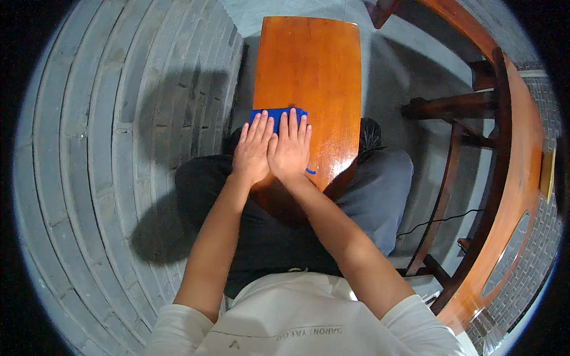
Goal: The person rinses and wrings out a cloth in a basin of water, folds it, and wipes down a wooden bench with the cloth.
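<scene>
A folded blue cloth [278, 113] lies on the left side of a glossy orange-brown wooden bench [309, 65]. My left hand [253, 148] rests flat on the cloth with its fingers stretched toward the far end. Beside it, touching at the thumb side, my right hand [289, 146] presses flat too, fingers extended and slightly apart. Most of the cloth is covered by my palms and fingers. A small blue edge, seemingly part of the cloth, shows beside my right wrist.
A grey brick wall [113, 142] rises close on the left. To the right stands a larger wooden table [510, 219] with dark legs, and a thin black cable [439, 221] runs near it. My bent legs [380, 184] straddle the bench.
</scene>
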`<action>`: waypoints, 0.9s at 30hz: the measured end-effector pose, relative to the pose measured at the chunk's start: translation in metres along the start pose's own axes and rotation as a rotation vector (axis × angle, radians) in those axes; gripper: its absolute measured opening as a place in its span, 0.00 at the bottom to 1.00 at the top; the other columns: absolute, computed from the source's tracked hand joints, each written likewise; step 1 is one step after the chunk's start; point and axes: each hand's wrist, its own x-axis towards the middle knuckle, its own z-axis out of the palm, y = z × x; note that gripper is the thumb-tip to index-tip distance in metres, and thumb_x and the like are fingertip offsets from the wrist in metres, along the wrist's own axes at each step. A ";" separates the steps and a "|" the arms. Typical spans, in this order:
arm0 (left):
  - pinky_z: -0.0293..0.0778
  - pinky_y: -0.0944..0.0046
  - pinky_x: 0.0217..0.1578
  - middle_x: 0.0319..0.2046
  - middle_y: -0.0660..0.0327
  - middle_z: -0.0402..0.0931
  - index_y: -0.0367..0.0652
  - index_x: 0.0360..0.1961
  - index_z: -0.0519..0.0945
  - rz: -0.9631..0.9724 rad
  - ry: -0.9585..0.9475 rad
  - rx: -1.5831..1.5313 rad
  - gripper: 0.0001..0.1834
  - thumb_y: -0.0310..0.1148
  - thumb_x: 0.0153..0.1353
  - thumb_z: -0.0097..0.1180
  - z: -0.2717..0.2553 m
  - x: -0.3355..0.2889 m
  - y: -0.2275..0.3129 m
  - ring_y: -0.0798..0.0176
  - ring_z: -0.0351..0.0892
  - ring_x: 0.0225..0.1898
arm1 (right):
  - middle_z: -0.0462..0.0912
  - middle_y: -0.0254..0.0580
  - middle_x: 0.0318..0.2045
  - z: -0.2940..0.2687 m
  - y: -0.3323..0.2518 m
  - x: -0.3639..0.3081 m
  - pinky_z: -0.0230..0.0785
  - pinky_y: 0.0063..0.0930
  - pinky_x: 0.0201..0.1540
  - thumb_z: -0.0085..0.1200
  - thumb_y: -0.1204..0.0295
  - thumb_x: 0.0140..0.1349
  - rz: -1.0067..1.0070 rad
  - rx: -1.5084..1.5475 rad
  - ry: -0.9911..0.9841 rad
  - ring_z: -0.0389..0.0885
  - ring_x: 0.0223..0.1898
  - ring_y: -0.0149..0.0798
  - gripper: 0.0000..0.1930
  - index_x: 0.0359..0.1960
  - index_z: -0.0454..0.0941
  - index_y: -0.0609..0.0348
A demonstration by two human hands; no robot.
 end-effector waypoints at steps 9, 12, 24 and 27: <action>0.35 0.54 0.60 0.61 0.45 0.39 0.31 0.58 0.48 -0.311 0.168 -0.249 0.30 0.42 0.60 0.34 0.015 0.019 0.017 0.51 0.36 0.63 | 0.57 0.53 0.56 -0.013 0.009 0.029 0.39 0.47 0.60 0.38 0.68 0.57 -0.007 0.015 -0.038 0.49 0.59 0.56 0.20 0.50 0.64 0.66; 0.35 0.54 0.60 0.61 0.45 0.39 0.31 0.58 0.48 -0.365 0.210 -0.220 0.31 0.43 0.61 0.33 0.026 0.032 0.019 0.51 0.36 0.63 | 0.59 0.50 0.55 -0.009 0.022 0.040 0.39 0.46 0.60 0.38 0.68 0.57 -0.131 0.039 -0.082 0.51 0.59 0.54 0.19 0.49 0.65 0.65; 0.48 0.50 0.56 0.57 0.40 0.47 0.31 0.55 0.56 -0.443 0.156 -0.029 0.33 0.45 0.54 0.43 0.027 0.070 -0.001 0.42 0.47 0.59 | 0.63 0.50 0.52 0.005 0.036 0.087 0.44 0.46 0.59 0.44 0.72 0.52 -0.278 -0.038 -0.005 0.55 0.57 0.54 0.17 0.45 0.69 0.62; 0.51 0.50 0.54 0.57 0.39 0.48 0.30 0.55 0.56 -0.447 0.195 -0.022 0.36 0.48 0.53 0.45 0.030 0.081 -0.006 0.42 0.49 0.58 | 0.64 0.51 0.51 0.005 0.040 0.100 0.45 0.45 0.59 0.44 0.72 0.53 -0.258 -0.005 -0.023 0.56 0.57 0.54 0.17 0.45 0.69 0.62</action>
